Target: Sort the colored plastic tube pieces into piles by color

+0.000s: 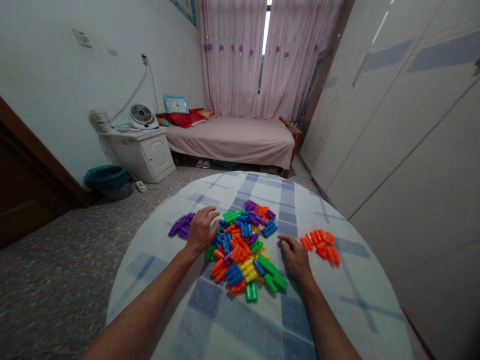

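A mixed heap of plastic toy building pieces (240, 247), in orange, blue, green, yellow and purple, lies in the middle of the table. My left hand (202, 230) is over the heap's left edge, fingers loosely curved and apart, with a green piece close to its thumb. Just beyond that hand lies a small group of purple pieces (182, 225), partly hidden by it. On the heap's right, my right hand (297, 255) rests low over the cloth, its fingers loosely bent and nothing visible in them. Farther right sits a separate group of orange pieces (321, 245).
The round table wears a white and blue checked cloth (247, 325). Beyond it stand a bed (232, 135) and a white cabinet (150, 155) with a fan (142, 115). A bin (108, 182) is at left, a wardrobe (393, 125) at right.
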### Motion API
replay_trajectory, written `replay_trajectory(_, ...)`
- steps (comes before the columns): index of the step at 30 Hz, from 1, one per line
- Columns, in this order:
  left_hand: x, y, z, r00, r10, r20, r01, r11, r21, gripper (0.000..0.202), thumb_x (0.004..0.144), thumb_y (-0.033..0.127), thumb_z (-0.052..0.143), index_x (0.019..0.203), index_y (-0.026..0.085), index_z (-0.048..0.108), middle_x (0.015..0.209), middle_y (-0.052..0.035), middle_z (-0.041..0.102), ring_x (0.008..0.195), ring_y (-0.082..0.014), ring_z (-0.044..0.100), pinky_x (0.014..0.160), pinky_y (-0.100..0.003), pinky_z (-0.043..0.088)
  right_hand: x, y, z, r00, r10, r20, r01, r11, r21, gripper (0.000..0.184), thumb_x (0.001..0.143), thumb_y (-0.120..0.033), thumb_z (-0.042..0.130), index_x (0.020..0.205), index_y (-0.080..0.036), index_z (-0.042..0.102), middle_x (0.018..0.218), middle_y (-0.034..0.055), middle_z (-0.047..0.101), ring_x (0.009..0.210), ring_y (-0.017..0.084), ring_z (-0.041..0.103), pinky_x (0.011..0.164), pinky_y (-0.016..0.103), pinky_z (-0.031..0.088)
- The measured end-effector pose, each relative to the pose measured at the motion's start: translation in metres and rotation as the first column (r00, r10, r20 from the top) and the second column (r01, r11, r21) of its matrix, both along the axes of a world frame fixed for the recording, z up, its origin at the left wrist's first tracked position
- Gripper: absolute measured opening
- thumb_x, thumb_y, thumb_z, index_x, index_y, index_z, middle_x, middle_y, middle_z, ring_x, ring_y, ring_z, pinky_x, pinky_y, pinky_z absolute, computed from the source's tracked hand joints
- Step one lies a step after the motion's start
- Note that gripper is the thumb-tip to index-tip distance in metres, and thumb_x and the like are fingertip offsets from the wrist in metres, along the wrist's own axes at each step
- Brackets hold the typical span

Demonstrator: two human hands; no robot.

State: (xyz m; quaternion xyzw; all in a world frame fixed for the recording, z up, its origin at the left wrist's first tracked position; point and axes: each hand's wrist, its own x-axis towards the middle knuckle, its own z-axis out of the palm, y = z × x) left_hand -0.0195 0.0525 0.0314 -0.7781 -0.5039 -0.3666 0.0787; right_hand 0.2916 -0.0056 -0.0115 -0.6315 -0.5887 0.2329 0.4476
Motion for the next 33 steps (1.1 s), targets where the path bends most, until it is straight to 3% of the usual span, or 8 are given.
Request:
replay_trajectory(5,0.063,0.005,0.031,0.973,-0.220,-0.074,0.207,0.967,-0.145,0.029,0.082,0.026,0.056,0.109,0.020,0.062,0.117,-0.0091,0.059,0.111,-0.0229,0.051,0.097,-0.039,0.042,0.000,0.000,0.000,1.000,0.007,-0.007,-0.007,1.000,0.003,0.038,0.080,-0.040,0.044,0.099,-0.017,0.067,0.088,0.0068,0.070,0.084,0.021,0.063,0.079,0.032,0.046)
replay_trajectory(8,0.098,0.012,0.035,0.952,-0.225,-0.208,0.166,0.949,-0.267,0.042,0.076,0.034,0.065,0.116,0.023,0.059,0.128,-0.0097,0.052,0.119,-0.0268,0.046,0.102,-0.045,0.037,0.001,-0.001,0.000,1.000,0.007,-0.010,-0.007,1.000,-0.006,0.037,0.080,-0.040,0.044,0.099,-0.017,0.067,0.088,0.0065,0.070,0.085,0.021,0.063,0.079,0.032,0.046)
replay_trajectory(11,0.122,0.018,0.030,0.946,-0.170,-0.276,0.063,0.931,-0.359,0.037,0.075,0.031,0.065,0.111,0.022,0.060,0.122,-0.0106,0.054,0.116,-0.0287,0.048,0.101,-0.051,0.035,0.001,-0.001,0.001,1.000,0.018,-0.009,-0.019,1.000,-0.011,0.038,0.080,-0.040,0.044,0.099,-0.017,0.067,0.089,0.0072,0.069,0.085,0.021,0.062,0.079,0.032,0.045)
replay_trajectory(15,0.136,0.022,0.023,0.952,-0.157,-0.261,0.052,0.928,-0.368,0.023,0.078,0.024,0.060,0.100,0.020,0.063,0.108,-0.0100,0.059,0.102,-0.0256,0.056,0.096,-0.048,0.039,0.002,0.000,0.001,1.000,0.021,-0.011,-0.022,1.000,-0.016,0.038,0.081,-0.040,0.044,0.100,-0.016,0.066,0.090,0.0077,0.069,0.085,0.021,0.062,0.079,0.033,0.046)
replay_trajectory(19,0.137,0.024,0.019,0.950,-0.219,-0.222,0.138,0.934,-0.331,0.021,0.082,0.017,0.053,0.099,0.021,0.064,0.105,-0.0088,0.060,0.099,-0.0233,0.057,0.096,-0.043,0.040,0.001,-0.001,0.003,1.000,0.019,-0.003,-0.019,1.000,-0.006,0.038,0.081,-0.039,0.043,0.099,-0.017,0.067,0.089,0.0074,0.070,0.085,0.021,0.063,0.080,0.033,0.046)
replay_trajectory(22,0.134,0.026,0.016,0.948,-0.261,-0.184,0.193,0.927,-0.321,0.026,0.082,0.011,0.048,0.099,0.021,0.065,0.103,-0.0081,0.061,0.094,-0.0202,0.058,0.086,-0.034,0.046,0.000,-0.001,0.004,1.000,0.017,0.003,-0.017,1.000,-0.005,0.038,0.081,-0.039,0.043,0.099,-0.017,0.067,0.089,0.0073,0.070,0.086,0.021,0.063,0.080,0.033,0.046)
replay_trajectory(26,0.129,0.027,0.017,0.942,-0.318,0.109,0.336,0.907,-0.253,0.029,0.078,0.006,0.050,0.098,0.021,0.065,0.098,-0.0054,0.062,0.091,-0.0170,0.058,0.081,-0.030,0.048,-0.001,-0.002,0.004,1.000,0.022,0.013,-0.022,1.000,-0.019,0.038,0.082,-0.039,0.041,0.100,-0.017,0.066,0.090,0.0075,0.070,0.087,0.021,0.063,0.081,0.033,0.046)
replay_trajectory(33,0.121,0.026,0.022,0.750,-0.196,0.632,0.431,0.870,-0.241,0.016,0.074,0.012,0.058,0.086,0.017,0.066,0.080,-0.0018,0.064,0.071,-0.0124,0.059,0.066,-0.025,0.049,0.000,-0.001,0.005,1.000,0.021,0.020,-0.021,1.000,-0.019,0.038,0.082,-0.039,0.042,0.100,-0.017,0.066,0.090,0.0069,0.069,0.086,0.021,0.062,0.080,0.032,0.046)
